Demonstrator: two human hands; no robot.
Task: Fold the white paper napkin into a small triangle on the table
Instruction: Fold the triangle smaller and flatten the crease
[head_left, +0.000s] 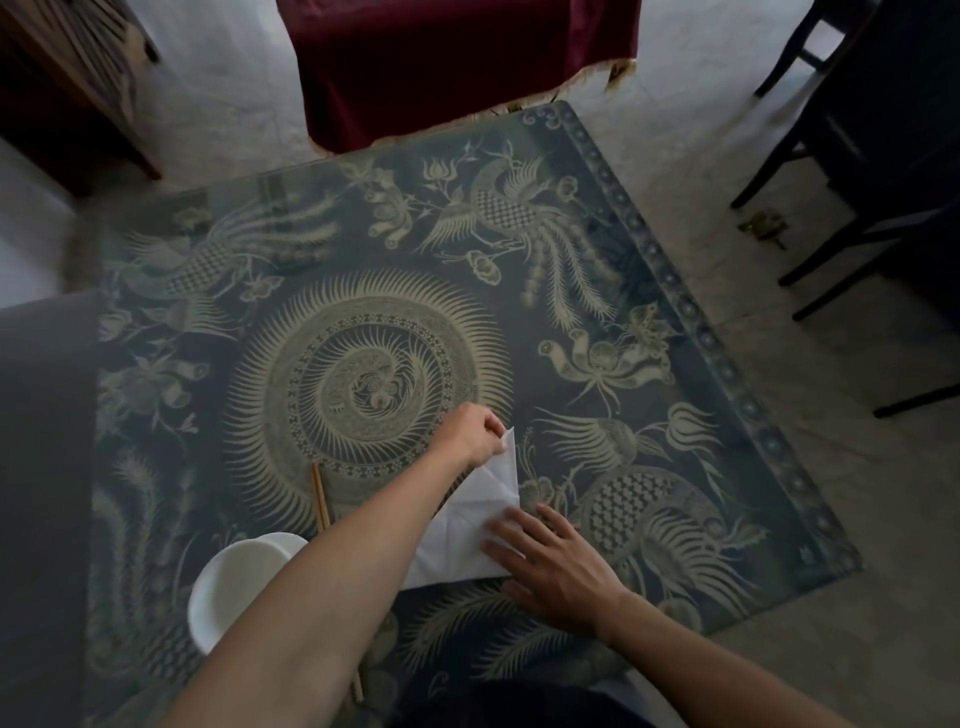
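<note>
Two bare forearms are entering from 6 o'clock and reaching over a worktop (675, 332) covered by a dark blue cloth printed with pale phoenixes and a central swirl. At 7 o'clock a white bowl (228, 587) is sitting beside the left forearm, and a pair of wooden chopsticks (319, 493) is lying just beyond it, partly hidden under that arm. The white paper napkin (478, 519) is lying slightly below centre, creased, with its far corner raised off the cloth. The left hand (467, 434) is pinching that raised corner, its grip closed on the paper at the napkin's 12 o'clock tip. The right hand (550, 561) is lying flat, fingers (511, 522) spread and grip open, pressing the napkin's near right part against the worktop. Dark chair legs (810, 218) are standing on the floor at 2 o'clock.
</note>
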